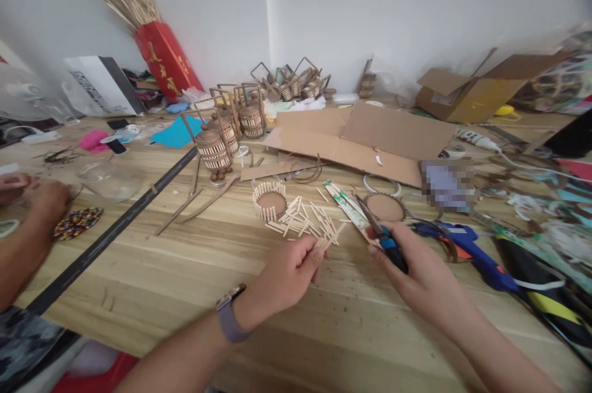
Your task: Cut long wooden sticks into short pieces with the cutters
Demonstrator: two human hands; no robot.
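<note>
Where the left hand [296, 266] pinches: thumb and fingers are together on slim pale wooden sticks [326, 244], just beside the pile, probably for control of such thin pieces; their count is hidden.
Right hand [411, 257]: fingers clamped around the blue-and-black-handled metal cutting tool [391, 248], its tip pointing away from the body, likely for a firm grip.
Loose pile: short pale cut sticks [319, 220] scatter on the pale wooden surface [324, 343], seemingly central for easy picking.
Stick-ringed cup: the small round brown-based cup with upright pale sticks [271, 203] stands beside the pile, open upward, perhaps so its inside stays reachable.
Paper sleeves: green-and-white paper sleeves [346, 203] lie between the pile and the round brown dark-rimmed disc [385, 208].
Glue gun: the blue plastic glue gun [490, 266] rests beyond the right hand, presumably within reach.
Far left: a co-worker's hand [50, 198] is near multicoloured beads [78, 223], well apart.
</note>
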